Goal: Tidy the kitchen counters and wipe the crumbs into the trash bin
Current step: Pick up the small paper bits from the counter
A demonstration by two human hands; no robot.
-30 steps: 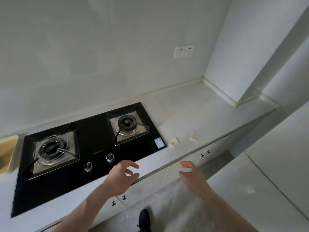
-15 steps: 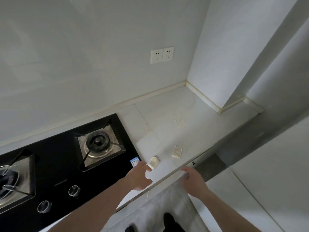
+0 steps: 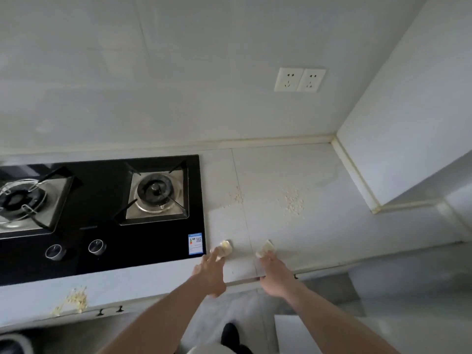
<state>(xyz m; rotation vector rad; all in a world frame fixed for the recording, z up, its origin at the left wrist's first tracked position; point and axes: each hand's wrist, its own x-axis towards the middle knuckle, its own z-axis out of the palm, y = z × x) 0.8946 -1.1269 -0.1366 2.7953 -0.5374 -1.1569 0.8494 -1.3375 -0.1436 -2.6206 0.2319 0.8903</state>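
- The person is standing at a pale desk (image 3: 319, 226) in a kitchen corner, both bare arms reaching forward over its front edge.
- The left hand (image 3: 210, 270) is lying over the desk just right of the cooktop, its fingers stretched out straight; the fingertips are touching the left yellowish piece (image 3: 224, 247), and this grip is loose and wide, closing round nothing.
- The right hand (image 3: 274, 273) is reaching to the right yellowish piece (image 3: 267, 247); its fingertips are meeting the near edge of that piece, but whether they are pinching it or only touching cannot be told from this view.
- The two pieces are sitting near the desk's front edge, a little apart from each other, the left one just beside the cooktop's corner.
- Farther back on the desk, two patches of crumbs are lying: a small patch (image 3: 237, 196) near the tile seam and a larger patch (image 3: 292, 200) to its right.
- A third crumb pile (image 3: 74, 300), yellower, is lying at the front edge of the desk below the cooktop.
- The black gas cooktop (image 3: 102, 238) is occupying the left part of the desk, with two burners, two knobs and a blue sticker (image 3: 195, 244) at its near right corner.
- A double wall socket (image 3: 300, 79) is sitting on the wall above.
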